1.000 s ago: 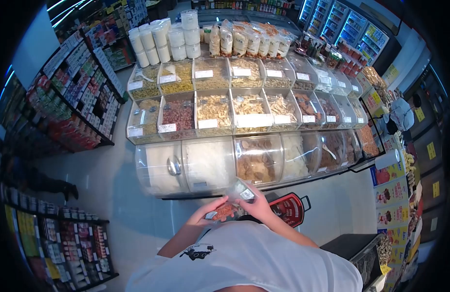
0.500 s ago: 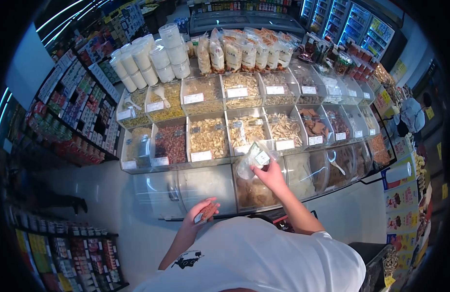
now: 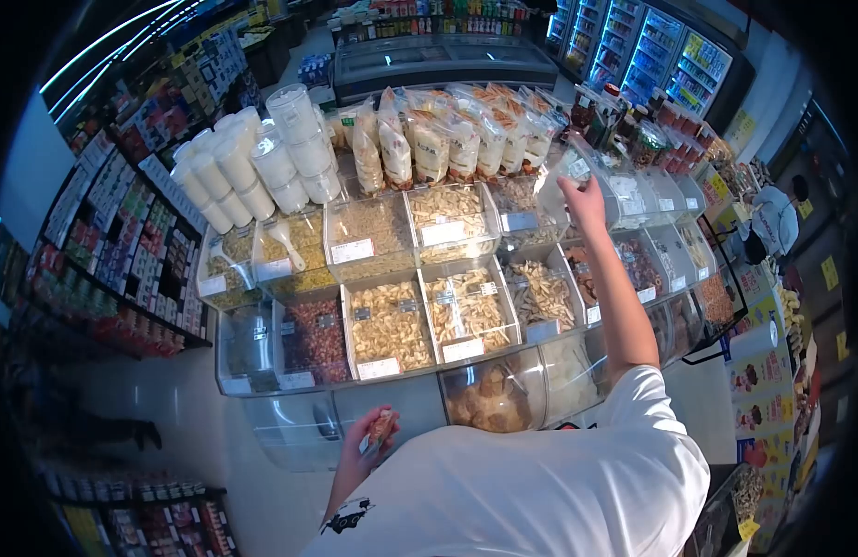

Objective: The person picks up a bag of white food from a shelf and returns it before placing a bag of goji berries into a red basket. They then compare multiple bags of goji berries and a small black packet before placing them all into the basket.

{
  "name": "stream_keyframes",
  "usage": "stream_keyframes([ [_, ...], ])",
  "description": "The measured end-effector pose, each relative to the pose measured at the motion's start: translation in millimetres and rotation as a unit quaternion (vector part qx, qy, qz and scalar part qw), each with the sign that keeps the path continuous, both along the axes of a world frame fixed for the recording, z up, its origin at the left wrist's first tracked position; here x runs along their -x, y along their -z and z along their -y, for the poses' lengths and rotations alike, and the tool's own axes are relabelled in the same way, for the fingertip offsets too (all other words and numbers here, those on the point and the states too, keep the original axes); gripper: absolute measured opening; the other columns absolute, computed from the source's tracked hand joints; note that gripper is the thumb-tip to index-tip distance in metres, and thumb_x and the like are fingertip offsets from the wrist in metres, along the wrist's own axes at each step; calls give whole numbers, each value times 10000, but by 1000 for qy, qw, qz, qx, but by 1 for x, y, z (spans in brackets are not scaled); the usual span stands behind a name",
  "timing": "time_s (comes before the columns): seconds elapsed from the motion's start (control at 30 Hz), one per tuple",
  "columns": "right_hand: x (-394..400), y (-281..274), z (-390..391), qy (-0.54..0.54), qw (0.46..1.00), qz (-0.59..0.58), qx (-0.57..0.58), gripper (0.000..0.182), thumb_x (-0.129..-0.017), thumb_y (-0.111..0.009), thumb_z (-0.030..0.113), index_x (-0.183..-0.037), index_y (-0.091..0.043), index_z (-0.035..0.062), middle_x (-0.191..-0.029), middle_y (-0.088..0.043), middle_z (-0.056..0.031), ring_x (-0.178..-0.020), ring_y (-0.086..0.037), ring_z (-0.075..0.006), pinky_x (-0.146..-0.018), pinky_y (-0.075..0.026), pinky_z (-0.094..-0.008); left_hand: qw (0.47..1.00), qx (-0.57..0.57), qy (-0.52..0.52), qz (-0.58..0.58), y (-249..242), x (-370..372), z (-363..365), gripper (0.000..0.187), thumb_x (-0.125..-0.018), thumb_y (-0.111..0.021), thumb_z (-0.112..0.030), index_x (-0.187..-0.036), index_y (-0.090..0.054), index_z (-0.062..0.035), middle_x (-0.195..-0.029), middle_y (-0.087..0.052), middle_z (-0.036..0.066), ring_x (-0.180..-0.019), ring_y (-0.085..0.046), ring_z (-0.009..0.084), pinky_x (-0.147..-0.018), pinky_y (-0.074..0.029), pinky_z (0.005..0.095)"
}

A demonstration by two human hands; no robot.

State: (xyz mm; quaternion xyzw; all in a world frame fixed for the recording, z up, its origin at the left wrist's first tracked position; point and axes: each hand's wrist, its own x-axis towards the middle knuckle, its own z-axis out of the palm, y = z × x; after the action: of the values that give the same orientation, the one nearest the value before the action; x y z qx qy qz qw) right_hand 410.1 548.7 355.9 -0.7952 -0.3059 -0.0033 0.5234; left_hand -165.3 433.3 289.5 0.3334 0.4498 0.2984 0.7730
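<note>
My right hand (image 3: 585, 200) is stretched out over the upper row of bins, its fingers closed on a clear plastic bag (image 3: 570, 169) with a white label, near the right end of the snack bags. Low at the left, my left hand (image 3: 364, 440) holds a small package (image 3: 380, 427) with reddish contents and a label, in front of the lower bins. Between the hands lie bins of dried goods, among them pale slices (image 3: 387, 327) and dark red pieces (image 3: 315, 343).
White tubs (image 3: 294, 148) stand stacked at the back left, beside a row of snack bags (image 3: 429, 147). Jars (image 3: 651, 144) stand at the back right. Shelves (image 3: 122, 232) line the left side. A person (image 3: 772, 218) is at the far right.
My right hand has moved forward and right with the clear bag, from above the lower bins to the upper row. My left hand still holds the small package. The view has shifted.
</note>
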Motion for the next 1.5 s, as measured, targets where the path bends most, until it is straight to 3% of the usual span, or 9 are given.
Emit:
stream_keyframes([
  [0.13, 80, -5, -25, -92, 993, -31, 67, 576, -828, -785, 420, -1079, -598, -63, -774, -665, -126, -698, -643, -210, -635, -500, -355, 998, 40, -31, 29, 54, 21, -49, 397, -990, -589, -267, -1293, -576, -11, -1142, -675, 117, -981, -640, 198, -746, -526, 262],
  [0.2, 144, -4, -32, -203, 978, -40, 16, 575, -823, -799, 439, -1048, -608, -53, -760, -651, -107, -681, -614, -182, -626, -489, -339, 973, 216, 5, 82, 119, 35, -89, 387, -974, -605, -296, -1299, -585, -86, -1167, -687, 92, -957, -664, 193, -720, -555, 297],
  [0.23, 166, -5, -40, -194, 975, -6, 107, 581, -821, -802, 451, -1051, -610, -47, -786, -663, -111, -697, -623, -178, -639, -497, -336, 972, 219, 2, 85, 122, 33, -99, 387, -974, -605, -296, -1299, -585, -86, -1167, -687, 92, -957, -664, 193, -720, -555, 297],
  [0.37, 238, -6, -95, -279, 960, 12, 10, 608, -816, -797, 430, -1146, -642, -58, -866, -679, -200, -729, -657, -322, -688, -522, -403, 978, 177, 32, 106, 100, 24, -133, 349, -979, -595, -302, -1249, -611, -80, -1118, -699, 103, -889, -676, 198, -624, -546, 301],
  [0.53, 280, 9, -185, -258, 964, 55, 36, 525, -810, -802, 396, -972, -634, -74, -893, -651, -255, -796, -645, -428, -714, -521, -471, 981, 132, 9, 139, 80, 31, -141, 347, -990, -587, -285, -1248, -601, -53, -1101, -693, 118, -873, -675, 198, -597, -550, 301],
  [0.77, 316, 14, -233, -211, 956, 197, 59, 479, -812, -812, 361, -930, -606, -54, -948, -640, -253, -866, -645, -443, -767, -530, -490, 958, 225, -20, 179, 132, 66, -122, 352, -996, -588, -252, -1266, -576, -26, -1091, -686, 150, -816, -702, 245, -543, -600, 335],
  [1.13, 315, 43, -240, -223, 968, 91, 73, 408, -790, -793, 234, -1060, -622, -20, -975, -684, -240, -911, -652, -457, -834, -533, -483, 967, 209, -61, 134, 139, 75, -126, 333, -986, -613, -269, -1227, -627, -39, -1083, -707, 150, -795, -699, 228, -523, -572, 317],
  [1.37, 292, 66, -195, -385, 913, -131, 17, 426, -824, -812, 250, -1105, -612, 1, -949, -712, -119, -836, -688, -199, -736, -537, -339, 973, 183, -52, 131, 120, 68, -133, 321, -996, -587, -254, -1247, -616, -56, -1095, -703, 148, -811, -695, 226, -542, -570, 314],
  [1.5, 327, -17, -91, -397, 884, -220, 113, 453, -841, -806, 182, -1163, -550, -6, -980, -697, -82, -854, -657, -131, -734, -530, -290, 993, 64, 14, 94, 111, 63, -138, 329, -981, -553, -157, -1291, -582, -51, -1184, -667, 139, -866, -673, 195, -648, -562, 289],
])
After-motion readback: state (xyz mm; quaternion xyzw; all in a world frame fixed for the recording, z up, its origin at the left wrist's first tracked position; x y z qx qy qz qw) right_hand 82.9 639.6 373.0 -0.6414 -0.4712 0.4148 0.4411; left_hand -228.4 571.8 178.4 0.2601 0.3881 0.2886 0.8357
